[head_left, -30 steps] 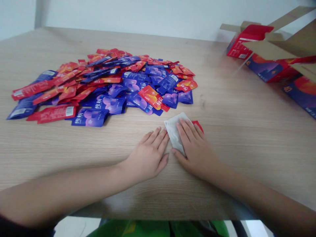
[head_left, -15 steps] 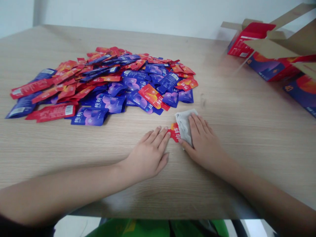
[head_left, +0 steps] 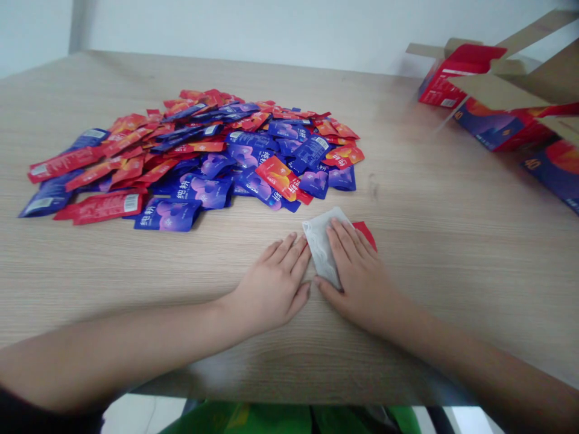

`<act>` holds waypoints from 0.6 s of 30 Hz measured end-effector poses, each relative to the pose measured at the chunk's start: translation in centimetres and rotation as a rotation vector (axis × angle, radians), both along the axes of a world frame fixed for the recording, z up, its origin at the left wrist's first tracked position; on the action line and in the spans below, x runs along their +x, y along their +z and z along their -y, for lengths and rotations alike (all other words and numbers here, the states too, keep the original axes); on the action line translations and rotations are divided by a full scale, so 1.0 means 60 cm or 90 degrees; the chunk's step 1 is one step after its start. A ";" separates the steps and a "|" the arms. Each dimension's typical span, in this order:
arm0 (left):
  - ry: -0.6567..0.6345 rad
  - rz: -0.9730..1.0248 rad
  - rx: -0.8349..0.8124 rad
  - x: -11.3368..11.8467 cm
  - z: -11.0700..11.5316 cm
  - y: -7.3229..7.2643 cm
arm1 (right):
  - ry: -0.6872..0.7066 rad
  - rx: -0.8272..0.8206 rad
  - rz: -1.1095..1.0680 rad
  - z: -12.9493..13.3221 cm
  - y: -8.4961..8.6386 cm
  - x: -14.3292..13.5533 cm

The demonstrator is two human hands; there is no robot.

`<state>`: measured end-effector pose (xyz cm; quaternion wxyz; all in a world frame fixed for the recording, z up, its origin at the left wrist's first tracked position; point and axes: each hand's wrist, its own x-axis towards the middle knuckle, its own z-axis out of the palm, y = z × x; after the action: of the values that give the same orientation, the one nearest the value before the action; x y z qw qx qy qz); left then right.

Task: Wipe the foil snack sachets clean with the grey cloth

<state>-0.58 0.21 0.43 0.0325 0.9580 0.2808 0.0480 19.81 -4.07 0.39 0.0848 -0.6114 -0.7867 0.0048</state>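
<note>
On the pale wood-grain tabletop (head_left: 452,253), your right hand (head_left: 359,274) is lying flat, fingers extended, over a folded grey-white cloth (head_left: 320,244); your left hand (head_left: 271,280) is resting ungripping, outstretched, at its nine o'clock. The flat red packet (head_left: 366,232) is peeking out at twelve o'clock from the right, nearer hand; its long axis is hiding.

Red-and-blue cartons (head_left: 486,123) (brown flaps (head_left: 493,90) splayed) at right, pale wall (head_left: 253,27) behind.
</note>
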 end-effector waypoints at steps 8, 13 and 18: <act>0.001 -0.008 0.001 -0.002 0.001 -0.001 | -0.030 0.014 0.013 0.002 -0.001 -0.001; -0.001 -0.007 0.006 -0.002 0.001 0.000 | -0.072 0.015 0.016 0.004 -0.005 0.008; 0.005 -0.003 0.012 -0.002 0.002 -0.002 | -0.052 0.029 0.031 0.009 -0.008 0.009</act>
<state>-0.72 0.08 0.31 0.0224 0.9573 0.2840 0.0486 20.34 -4.61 -0.07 0.0795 -0.6408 -0.7629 -0.0314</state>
